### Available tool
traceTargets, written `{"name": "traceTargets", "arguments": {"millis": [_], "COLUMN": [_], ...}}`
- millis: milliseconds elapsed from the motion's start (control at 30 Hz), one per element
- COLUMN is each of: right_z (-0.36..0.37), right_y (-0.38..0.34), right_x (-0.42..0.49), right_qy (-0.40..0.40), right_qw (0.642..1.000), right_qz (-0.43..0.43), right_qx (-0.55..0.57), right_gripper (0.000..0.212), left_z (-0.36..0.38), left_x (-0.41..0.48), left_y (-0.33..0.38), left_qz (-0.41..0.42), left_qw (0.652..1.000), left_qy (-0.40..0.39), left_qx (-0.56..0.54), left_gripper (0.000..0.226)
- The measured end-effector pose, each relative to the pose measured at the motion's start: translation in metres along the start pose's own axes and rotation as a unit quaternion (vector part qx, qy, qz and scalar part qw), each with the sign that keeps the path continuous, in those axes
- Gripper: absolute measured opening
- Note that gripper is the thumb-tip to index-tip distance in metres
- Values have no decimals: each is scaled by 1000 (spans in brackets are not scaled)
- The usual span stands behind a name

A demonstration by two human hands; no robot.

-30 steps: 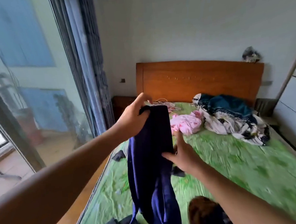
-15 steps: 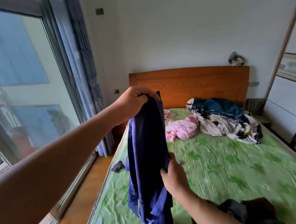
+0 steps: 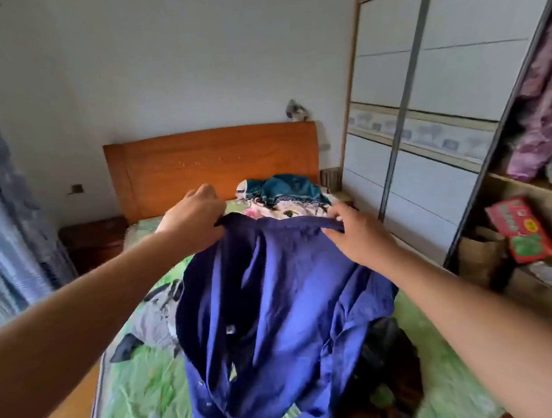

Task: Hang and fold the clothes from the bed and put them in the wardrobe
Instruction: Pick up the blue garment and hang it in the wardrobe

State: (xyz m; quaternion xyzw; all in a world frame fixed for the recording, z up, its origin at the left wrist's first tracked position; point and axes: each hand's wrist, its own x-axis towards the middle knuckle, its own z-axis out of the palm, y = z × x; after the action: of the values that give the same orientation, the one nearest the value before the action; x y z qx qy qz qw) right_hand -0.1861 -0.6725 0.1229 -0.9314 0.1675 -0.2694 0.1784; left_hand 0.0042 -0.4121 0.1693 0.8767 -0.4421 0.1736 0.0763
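A dark blue shirt (image 3: 274,306) hangs spread out in front of me over the bed (image 3: 143,388), which has a green sheet. My left hand (image 3: 194,217) grips its top left edge. My right hand (image 3: 357,233) pinches its top right edge. Behind the shirt, near the wooden headboard (image 3: 213,161), lies a pile of teal and patterned white clothes (image 3: 286,195). A grey garment (image 3: 155,316) lies on the sheet at the left. Dark clothes (image 3: 390,357) lie on the bed at the lower right, partly covered by the shirt. The wardrobe (image 3: 426,154) stands at the right.
The wardrobe's white sliding doors are drawn toward the headboard, and an open section at the far right shows shelves with purple fabric (image 3: 543,108) and a red box (image 3: 524,229). A dark nightstand (image 3: 95,242) and a curtain (image 3: 6,206) stand at the left.
The view has swung right toward the wardrobe. My right hand rose from the shirt's middle to its top edge, and the bunched hanging shirt is now stretched wide between both hands.
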Motion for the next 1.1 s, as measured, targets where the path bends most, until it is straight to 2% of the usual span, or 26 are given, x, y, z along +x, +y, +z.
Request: {"name": "traceTargets", "arguments": {"millis": [33, 133, 233, 300, 467, 533, 567, 600, 667, 700, 767, 833, 867, 933, 1033, 1100], "right_z": [-19, -73, -125, -160, -240, -267, -282, -298, -322, -337, -362, -392, -405, -427, -459, -479], "right_y": [4, 27, 66, 98, 180, 210, 226, 244, 282, 299, 328, 352, 364, 387, 418, 443], "right_x": [-4, -25, -58, -83, -157, -186, -200, -213, -241, -256, -275, -293, -298, -305, -305, -301], "right_qy": [0, -22, -43, -69, -81, -57, -55, -66, -67, -63, -72, -85, -96, -85, -32, -20], "right_qw": [999, 973, 904, 878, 855, 881, 895, 909, 921, 920, 910, 881, 867, 860, 886, 889], "right_qz": [-20, -67, -98, -93, -85, -12, 39, 97, 147, 159, 182, 219, 214, 224, 272, 306], "right_qx": [-46, -220, -415, -464, -506, -470, -440, -401, -355, -351, -367, -410, -439, -449, -374, -340], "right_gripper": [20, 38, 47, 51, 48, 33, 35, 49, 66, 62, 40, 17, 17, 31, 34, 41], "left_z": [4, 10, 9, 5, 8, 15, 18, 21, 27, 30, 35, 41, 44, 49, 57, 63], "left_x": [7, 30, 49, 63, 100, 115, 121, 129, 143, 150, 159, 167, 170, 179, 195, 210], "left_y": [17, 74, 127, 158, 260, 310, 337, 365, 419, 451, 495, 544, 565, 608, 664, 696], "left_qz": [34, 92, 209, 277, 351, 360, 361, 362, 363, 362, 360, 360, 356, 346, 326, 319], "left_qw": [999, 987, 961, 942, 919, 919, 920, 921, 923, 925, 926, 925, 927, 929, 934, 936], "left_qy": [-6, -32, -14, 24, 29, 35, 39, 43, 56, 61, 63, 61, 57, 49, 52, 52], "left_qx": [-37, -128, -182, -186, -178, -159, -147, -134, -112, -104, -97, -100, -105, -121, -136, -141], "left_gripper": [12, 33, 38, 35, 42, 51, 55, 57, 57, 56, 55, 54, 52, 47, 36, 30]}}
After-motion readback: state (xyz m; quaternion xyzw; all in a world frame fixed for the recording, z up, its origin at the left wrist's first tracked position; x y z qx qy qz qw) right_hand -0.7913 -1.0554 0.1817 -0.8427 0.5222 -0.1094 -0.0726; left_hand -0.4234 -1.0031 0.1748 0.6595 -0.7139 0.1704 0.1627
